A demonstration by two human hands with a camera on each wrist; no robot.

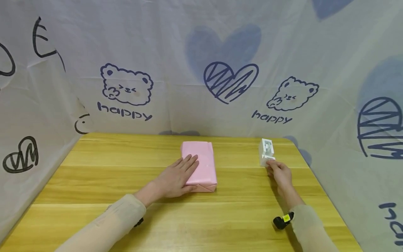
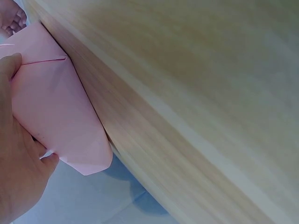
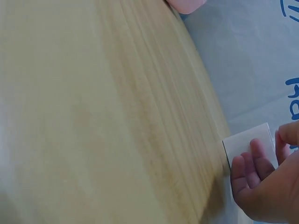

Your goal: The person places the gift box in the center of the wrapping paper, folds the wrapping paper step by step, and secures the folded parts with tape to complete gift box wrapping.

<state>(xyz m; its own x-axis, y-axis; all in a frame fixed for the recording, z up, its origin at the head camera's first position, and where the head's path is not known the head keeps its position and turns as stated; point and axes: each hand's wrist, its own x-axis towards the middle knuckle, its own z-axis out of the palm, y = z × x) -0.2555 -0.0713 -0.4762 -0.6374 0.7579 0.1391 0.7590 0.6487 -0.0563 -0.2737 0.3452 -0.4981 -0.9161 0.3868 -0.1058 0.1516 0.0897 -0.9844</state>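
A box wrapped in pink paper (image 1: 206, 161) lies near the middle of the table, its folded end facing me. Across its top my left hand (image 1: 177, 176) rests with straight fingers; in the left wrist view the thumb lies by the folded end of the pink paper (image 2: 60, 93). Toward the back right stands a small white box (image 1: 262, 154) with a grey-and-white patterned top. My right hand (image 1: 280, 173) pinches its near upper edge between thumb and index finger. In the right wrist view the other fingers are bent against the side of the white box (image 3: 243, 142).
The wooden table (image 1: 126, 164) ends at a white cloth (image 1: 176, 98) printed with hearts, bears and lettering, which hangs behind and along both sides. A black wrist device with a yellow label (image 1: 285, 218) sits at the right cuff.
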